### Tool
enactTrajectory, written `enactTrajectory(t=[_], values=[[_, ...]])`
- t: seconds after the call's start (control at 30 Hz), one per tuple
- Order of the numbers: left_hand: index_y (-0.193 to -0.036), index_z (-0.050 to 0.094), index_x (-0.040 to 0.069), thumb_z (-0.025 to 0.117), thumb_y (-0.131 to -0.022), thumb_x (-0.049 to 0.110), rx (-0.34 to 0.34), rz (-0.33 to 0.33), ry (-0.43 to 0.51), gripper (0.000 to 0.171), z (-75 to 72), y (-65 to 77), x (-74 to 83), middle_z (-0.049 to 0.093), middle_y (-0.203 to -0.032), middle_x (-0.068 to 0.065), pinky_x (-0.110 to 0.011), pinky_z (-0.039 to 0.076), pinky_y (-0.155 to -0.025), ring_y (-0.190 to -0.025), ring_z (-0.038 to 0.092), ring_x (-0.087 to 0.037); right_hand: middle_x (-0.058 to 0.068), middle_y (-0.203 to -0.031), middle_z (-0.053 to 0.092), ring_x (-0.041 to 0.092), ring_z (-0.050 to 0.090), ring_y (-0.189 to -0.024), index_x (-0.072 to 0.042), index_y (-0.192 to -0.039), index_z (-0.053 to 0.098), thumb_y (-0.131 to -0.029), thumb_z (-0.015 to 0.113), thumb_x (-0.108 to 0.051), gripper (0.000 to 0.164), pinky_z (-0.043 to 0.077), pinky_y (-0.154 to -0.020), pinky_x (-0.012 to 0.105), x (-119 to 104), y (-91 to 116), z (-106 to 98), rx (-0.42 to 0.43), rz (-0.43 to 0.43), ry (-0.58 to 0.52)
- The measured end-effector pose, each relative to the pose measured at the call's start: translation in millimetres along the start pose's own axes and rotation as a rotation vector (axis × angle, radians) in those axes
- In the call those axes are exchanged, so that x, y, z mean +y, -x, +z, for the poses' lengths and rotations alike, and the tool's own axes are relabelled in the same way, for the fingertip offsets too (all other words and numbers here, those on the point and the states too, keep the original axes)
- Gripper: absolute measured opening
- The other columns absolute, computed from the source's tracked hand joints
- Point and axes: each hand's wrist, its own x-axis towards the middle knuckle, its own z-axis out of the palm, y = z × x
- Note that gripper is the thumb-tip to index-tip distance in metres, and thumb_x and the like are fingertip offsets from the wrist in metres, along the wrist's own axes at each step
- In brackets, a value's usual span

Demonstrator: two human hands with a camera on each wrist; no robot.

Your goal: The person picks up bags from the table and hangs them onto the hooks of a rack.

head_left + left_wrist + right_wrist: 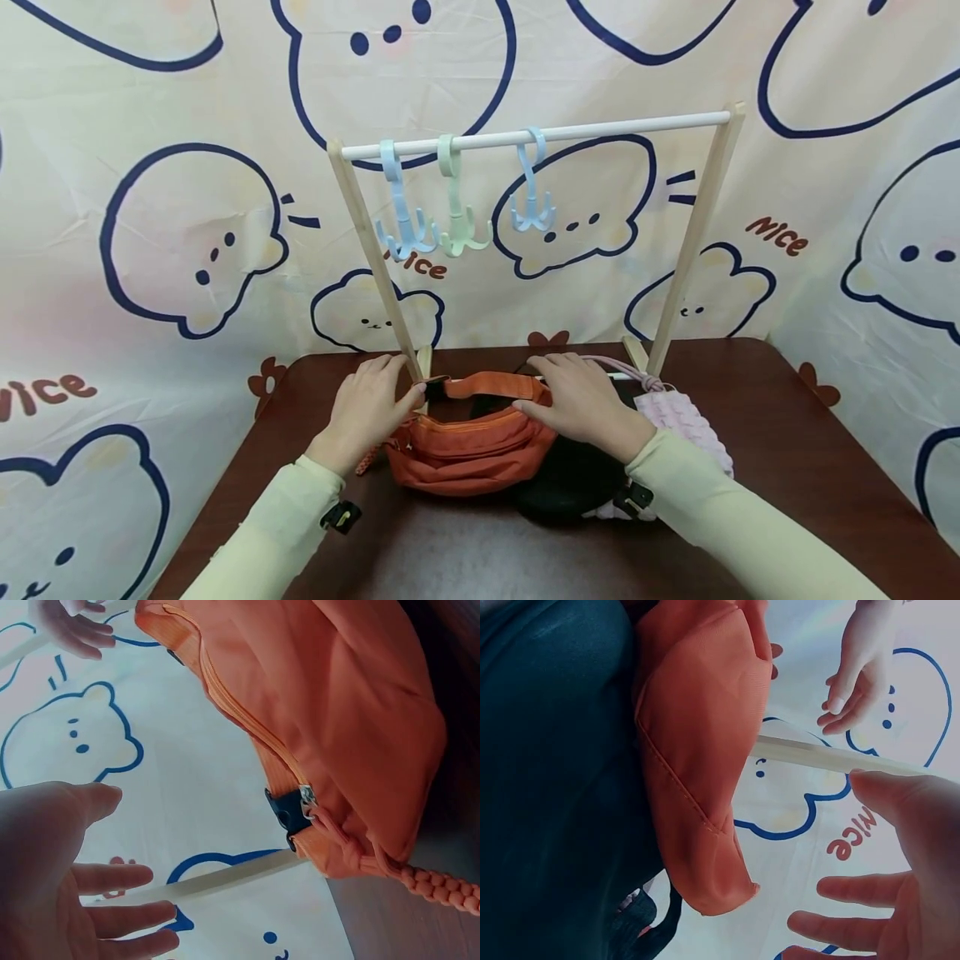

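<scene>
An orange waist bag rests on the table, its strap standing up at the back. My left hand is at the bag's left end, near the black buckle. In the left wrist view its fingers are spread and hold nothing. Over the bag's right end is my right hand, with straight fingers apart from the cloth in the right wrist view. A braided orange cord hangs from the zipper pull. Partly under the right forearm lies a dark bag; a pale pink quilted bag lies beyond it.
Behind the bags stands a rack with a white bar and wooden posts. Two blue hooks and a green hook hang from the bar. A printed cloth surrounds the brown table.
</scene>
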Motion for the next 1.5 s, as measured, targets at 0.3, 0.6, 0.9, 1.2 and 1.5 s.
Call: enactTrajectory(t=[0.3, 0.6, 0.9, 1.2, 1.5], values=[[-0.134, 0.06, 0.004, 0.063, -0.098, 0.044, -0.068, -0.025, 0.003, 0.055, 4.1, -8.1, -7.0, 0.063, -0.134, -0.022, -0.06, 0.048, -0.098, -0.124, 0.058, -0.041, 0.015, -0.137, 0.065, 0.035, 0.06, -0.125, -0.009, -0.14, 0.058, -0.094, 0.062, -0.058, 0.068, 0.048, -0.103, 0.055, -2, -7, 7, -0.036, -0.006, -0.017], [-0.132, 0.061, 0.003, 0.062, -0.099, 0.043, -0.114, -0.025, -0.021, 0.053, 16.6, -15.5, -16.6, 0.066, -0.127, -0.022, -0.058, 0.051, -0.092, -0.113, 0.063, -0.042, 0.015, -0.137, 0.064, 0.036, 0.059, -0.126, -0.009, -0.139, 0.059, -0.094, 0.063, -0.057, 0.067, 0.048, -0.104, 0.055, 0, -13, 11, -0.047, 0.016, -0.001], [-0.129, 0.063, 0.002, 0.064, -0.097, 0.041, -0.148, -0.04, -0.027, 0.05, 29.7, -20.1, -26.0, 0.07, -0.116, -0.022, -0.056, 0.055, -0.084, -0.103, 0.066, -0.039, 0.015, -0.134, 0.065, 0.035, 0.06, -0.122, -0.009, -0.138, 0.06, -0.094, 0.063, -0.056, 0.064, 0.052, -0.098, 0.053, 7, -21, 19, -0.075, 0.042, 0.022], [-0.126, 0.064, 0.002, 0.064, -0.097, 0.041, -0.18, -0.042, -0.038, 0.049, 37.1, -22.8, -27.7, 0.071, -0.108, -0.019, -0.053, 0.056, -0.078, -0.096, 0.068, -0.037, 0.015, -0.129, 0.067, 0.035, 0.061, -0.118, -0.008, -0.136, 0.06, -0.094, 0.063, -0.056, 0.064, 0.052, -0.096, 0.053, 11, -27, 24, -0.111, 0.068, 0.045], [-0.117, 0.068, 0.0, 0.065, -0.097, 0.042, -0.213, -0.034, -0.051, 0.046, 43.5, -23.4, -23.7, 0.071, -0.1, -0.016, -0.048, 0.055, -0.07, -0.09, 0.067, -0.032, 0.013, -0.124, 0.069, 0.034, 0.062, -0.114, -0.008, -0.135, 0.061, -0.094, 0.063, -0.056, 0.063, 0.053, -0.094, 0.051, 14, -32, 29, -0.138, 0.083, 0.052]])
